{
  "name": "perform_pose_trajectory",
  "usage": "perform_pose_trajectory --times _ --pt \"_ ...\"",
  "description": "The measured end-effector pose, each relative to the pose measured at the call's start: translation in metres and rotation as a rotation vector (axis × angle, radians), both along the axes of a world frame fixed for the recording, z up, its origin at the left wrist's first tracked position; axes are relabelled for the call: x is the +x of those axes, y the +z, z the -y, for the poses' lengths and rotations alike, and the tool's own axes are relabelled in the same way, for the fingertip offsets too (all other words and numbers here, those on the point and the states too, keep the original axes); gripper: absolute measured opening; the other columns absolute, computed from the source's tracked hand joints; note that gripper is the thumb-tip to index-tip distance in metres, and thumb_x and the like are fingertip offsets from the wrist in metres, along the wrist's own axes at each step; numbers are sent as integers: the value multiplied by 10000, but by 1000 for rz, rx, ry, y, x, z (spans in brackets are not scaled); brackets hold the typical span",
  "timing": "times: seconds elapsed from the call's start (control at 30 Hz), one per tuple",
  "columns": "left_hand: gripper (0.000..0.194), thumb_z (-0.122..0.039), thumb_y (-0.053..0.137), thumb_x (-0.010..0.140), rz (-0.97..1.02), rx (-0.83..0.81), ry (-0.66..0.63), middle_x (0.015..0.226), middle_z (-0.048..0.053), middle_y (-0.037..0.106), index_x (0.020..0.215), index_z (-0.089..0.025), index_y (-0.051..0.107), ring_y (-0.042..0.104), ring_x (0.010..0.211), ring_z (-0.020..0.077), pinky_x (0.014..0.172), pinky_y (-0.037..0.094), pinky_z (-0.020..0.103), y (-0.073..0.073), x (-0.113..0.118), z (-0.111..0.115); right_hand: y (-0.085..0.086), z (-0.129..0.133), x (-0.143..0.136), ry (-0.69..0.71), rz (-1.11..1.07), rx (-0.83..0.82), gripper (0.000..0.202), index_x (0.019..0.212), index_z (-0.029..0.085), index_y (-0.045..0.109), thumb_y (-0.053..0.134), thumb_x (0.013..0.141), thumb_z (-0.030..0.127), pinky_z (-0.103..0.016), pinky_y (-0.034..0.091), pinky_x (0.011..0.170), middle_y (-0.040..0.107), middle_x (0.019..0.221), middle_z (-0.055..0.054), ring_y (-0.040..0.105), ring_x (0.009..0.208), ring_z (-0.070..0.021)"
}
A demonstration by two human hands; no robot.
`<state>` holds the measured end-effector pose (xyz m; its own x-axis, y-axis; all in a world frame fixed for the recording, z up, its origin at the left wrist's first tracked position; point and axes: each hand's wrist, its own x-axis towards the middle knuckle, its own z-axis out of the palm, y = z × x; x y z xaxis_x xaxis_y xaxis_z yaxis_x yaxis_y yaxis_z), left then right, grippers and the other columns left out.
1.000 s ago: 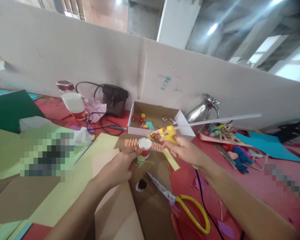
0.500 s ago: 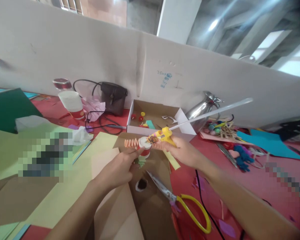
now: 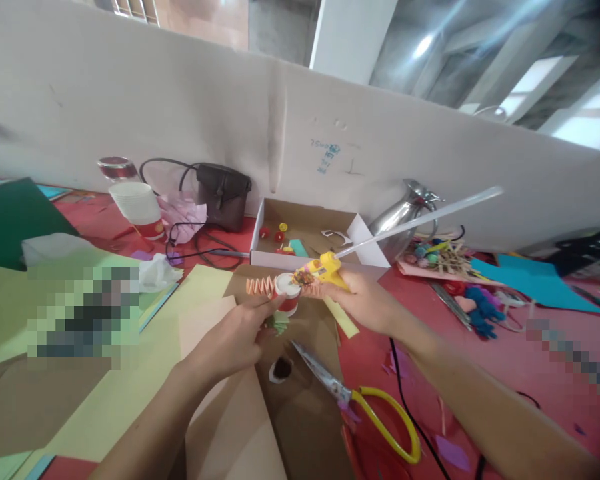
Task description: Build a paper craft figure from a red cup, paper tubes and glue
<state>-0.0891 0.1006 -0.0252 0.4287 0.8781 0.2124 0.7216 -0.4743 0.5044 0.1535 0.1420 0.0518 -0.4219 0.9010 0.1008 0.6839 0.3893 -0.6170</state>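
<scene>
A small red-and-white paper cup (image 3: 287,303) stands upside down, its white base facing up. Folded orange paper strips (image 3: 261,287) stick out from its sides, and a green folded paper piece (image 3: 280,324) shows at its front. My left hand (image 3: 240,327) is closed at the cup's near left side, its index finger on the rim of the base and the other fingers curled. In my right hand (image 3: 363,300) is a yellow hot glue gun (image 3: 325,269), its nozzle at the cup's white base. A long clear glue stick (image 3: 425,220) juts from the gun's back.
Yellow-handled scissors (image 3: 350,397) lie open in front of the cup, near a dark round piece (image 3: 282,369). Behind stands a white box (image 3: 320,259) of small parts. A metal jug (image 3: 397,217), stacked paper cups (image 3: 134,203), a dark bag (image 3: 223,195) and coloured paper surround the work.
The view has shifted slightly, moving everything a little to the left. Both hands keep their places at the cup, with the glue gun's nozzle still at its base.
</scene>
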Motion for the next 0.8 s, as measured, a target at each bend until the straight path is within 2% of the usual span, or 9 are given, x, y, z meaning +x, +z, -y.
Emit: perform_pose_trajectory --times 0.1,0.17,0.27,0.33,0.4,0.53,0.63,0.73,0.8 --pt "688 -65 546 795 -1 11 -5 1196 89 659 1447 -273 469 645 1072 260 872 525 352 -1 1 0 2 1 3 -92 -27 -86 244 1099 232 673 556 929 363 -392 524 846 738 1060 -70 683 991 -267" --pt "665 -72 548 803 8 17 -3 1218 90 655 1435 -270 484 636 1093 266 887 523 363 -2 1 0 1 2 8 -150 -108 -154 252 1033 205 677 570 916 401 -326 520 693 735 916 -61 684 769 -211" --pt "627 -94 543 827 57 7 -13 1241 79 655 1422 -288 498 639 1079 257 858 531 353 -1 -2 0 -7 5 24 -244 -372 -302 340 960 170 661 581 892 494 -252 440 512 698 772 -35 544 486 -105" --pt "596 -135 554 849 126 -23 -37 1214 63 672 1417 -306 500 665 988 227 803 542 327 2 -6 -1 -16 8 41 -334 -554 -360 350 964 169 637 603 872 505 -225 399 457 703 793 -39 524 460 -84" --pt "513 -210 580 867 258 -47 -25 1181 59 691 1372 -296 550 677 924 207 777 546 313 7 -11 -4 -29 11 62 -451 -635 -391 323 999 179 611 595 880 479 -206 369 415 719 840 -57 563 485 -96" --pt "355 -332 643 852 581 -20 122 1159 90 699 1188 -222 677 670 1015 235 875 537 345 25 -11 -17 -61 9 98 -621 -486 -386 262 1010 171 590 466 960 396 -215 465 477 737 890 -96 624 554 -118" --pt "371 -346 691 810 669 -42 155 1117 97 714 1153 -204 694 675 1013 250 915 523 382 35 -1 -31 -82 2 116 -685 -364 -369 250 927 163 591 428 977 346 -247 529 577 735 863 -112 663 612 -143" --pt "413 -356 720 777 736 -133 142 1107 104 720 1150 -181 696 672 1015 260 924 515 401 33 8 -44 -95 -4 128 -758 -170 -328 262 808 173 590 469 954 353 -300 543 647 717 781 -121 700 713 -209" --pt "434 -353 735 757 776 -165 157 1093 106 723 1147 -165 699 668 1014 259 927 509 401 27 11 -51 -99 -4 135 -792 -21 -276 254 743 169 599 542 909 352 -370 534 739 712 804 -161 706 864 -290"
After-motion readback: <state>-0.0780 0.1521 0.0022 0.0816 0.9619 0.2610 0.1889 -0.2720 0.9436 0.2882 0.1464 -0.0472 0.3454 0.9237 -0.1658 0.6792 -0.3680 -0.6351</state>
